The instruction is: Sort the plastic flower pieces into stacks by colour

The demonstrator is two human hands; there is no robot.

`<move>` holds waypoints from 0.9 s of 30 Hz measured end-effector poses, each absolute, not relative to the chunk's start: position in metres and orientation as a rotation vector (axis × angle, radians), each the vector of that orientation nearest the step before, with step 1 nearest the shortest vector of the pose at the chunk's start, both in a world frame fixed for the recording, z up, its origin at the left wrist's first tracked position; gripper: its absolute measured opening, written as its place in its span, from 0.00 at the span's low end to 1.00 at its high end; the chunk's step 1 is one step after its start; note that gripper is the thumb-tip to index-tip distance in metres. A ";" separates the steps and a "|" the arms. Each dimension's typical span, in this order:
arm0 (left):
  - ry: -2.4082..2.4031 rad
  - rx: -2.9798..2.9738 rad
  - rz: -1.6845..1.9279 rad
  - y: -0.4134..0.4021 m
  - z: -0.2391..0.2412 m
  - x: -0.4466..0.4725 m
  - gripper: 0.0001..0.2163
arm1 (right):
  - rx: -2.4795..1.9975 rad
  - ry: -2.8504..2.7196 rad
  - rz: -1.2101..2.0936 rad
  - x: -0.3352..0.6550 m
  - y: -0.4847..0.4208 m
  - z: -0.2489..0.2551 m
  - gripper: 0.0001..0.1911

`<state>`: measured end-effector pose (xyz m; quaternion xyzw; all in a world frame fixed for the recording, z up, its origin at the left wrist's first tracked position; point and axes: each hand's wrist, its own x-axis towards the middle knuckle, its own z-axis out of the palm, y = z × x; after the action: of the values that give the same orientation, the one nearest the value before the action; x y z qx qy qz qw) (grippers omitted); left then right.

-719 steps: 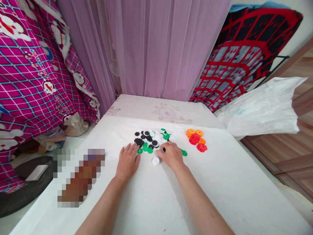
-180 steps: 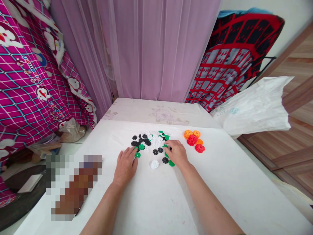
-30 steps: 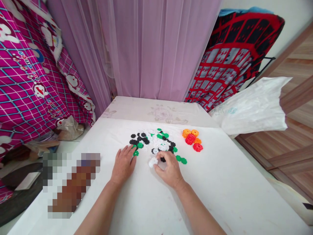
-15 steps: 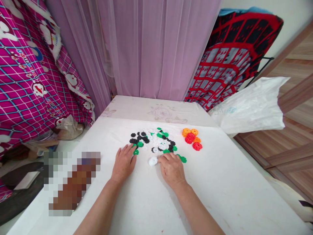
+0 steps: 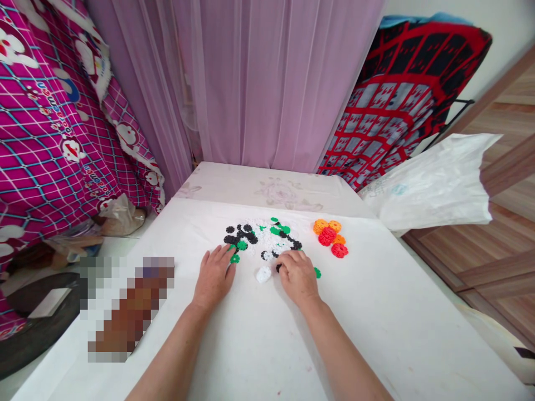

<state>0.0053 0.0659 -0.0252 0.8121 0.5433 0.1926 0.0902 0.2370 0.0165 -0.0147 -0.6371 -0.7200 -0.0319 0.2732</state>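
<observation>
My left hand (image 5: 214,277) lies flat on the table with its fingers apart, fingertips against the green discs (image 5: 234,258) at the pile's left edge. Black notched discs (image 5: 246,234) cluster just beyond it. My right hand (image 5: 297,275) is closed at the near right of the pile, a black notched disc (image 5: 279,268) showing at its fingertips. Just left of that hand sits a small stack of white discs (image 5: 263,274). White discs (image 5: 263,236) fill the middle of the pile, mixed with green and black ones. Part of the pile's right side is hidden behind my right hand.
Orange discs (image 5: 321,226) and red discs (image 5: 339,250) lie in a separate group to the right. A white plastic bag (image 5: 434,184) is at the table's right edge. A blurred-out object (image 5: 134,312) rests on the left. Purple curtains (image 5: 288,83) hang behind the white table (image 5: 259,345).
My right hand has shifted slightly right and up, away from the white stack, and a black disc now shows at its fingertips. My left hand stays in place. The view has shifted slightly.
</observation>
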 end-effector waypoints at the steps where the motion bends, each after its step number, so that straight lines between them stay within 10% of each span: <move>1: 1.615 2.415 0.567 0.066 -0.025 0.005 0.20 | -1.743 -1.914 -0.072 0.239 0.022 -0.014 0.12; 27: 1.613 2.429 0.582 0.066 -0.025 0.005 0.20 | -1.609 -1.889 0.382 0.225 0.015 0.019 0.11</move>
<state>0.0051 0.0655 -0.0255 0.8141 0.5405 0.1950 0.0843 0.2249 0.0155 0.0187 -0.6092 -0.7152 0.1446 0.3105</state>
